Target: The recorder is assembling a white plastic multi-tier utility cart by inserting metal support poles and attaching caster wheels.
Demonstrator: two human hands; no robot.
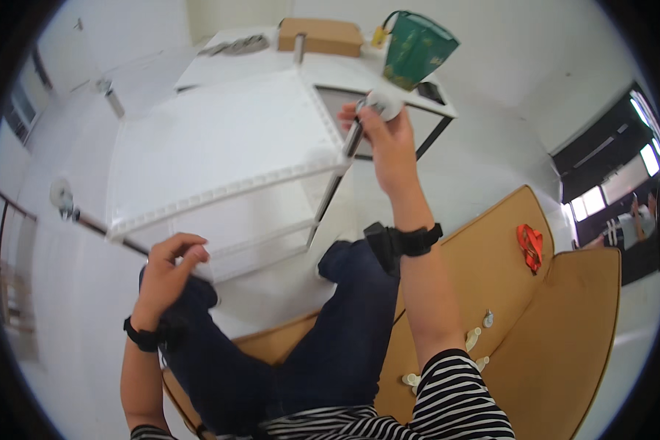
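A white shelf cart [220, 147] stands before me with its metal posts pointing up, apparently upside down. My right hand [389, 139] is closed around a white caster wheel [386, 105] at the top of the near right post [353, 138]. The caster's stem is partly hidden by the fingers. Another caster [61, 193] sits on the end of the near left post [99, 224]. My left hand [170, 271] hovers beside the shelf's near left corner, fingers loosely bent, thumb apart, nothing visible in it.
Behind the cart, a white table [264, 62] bears a cardboard box [320, 37], a green bag [419, 51] and a dark flat object [430, 92]. On the tan seat [484, 271] lie a red strap [529, 248], a small metallic piece [488, 318] and several cream parts [473, 338]. Another person [633, 224] is at far right.
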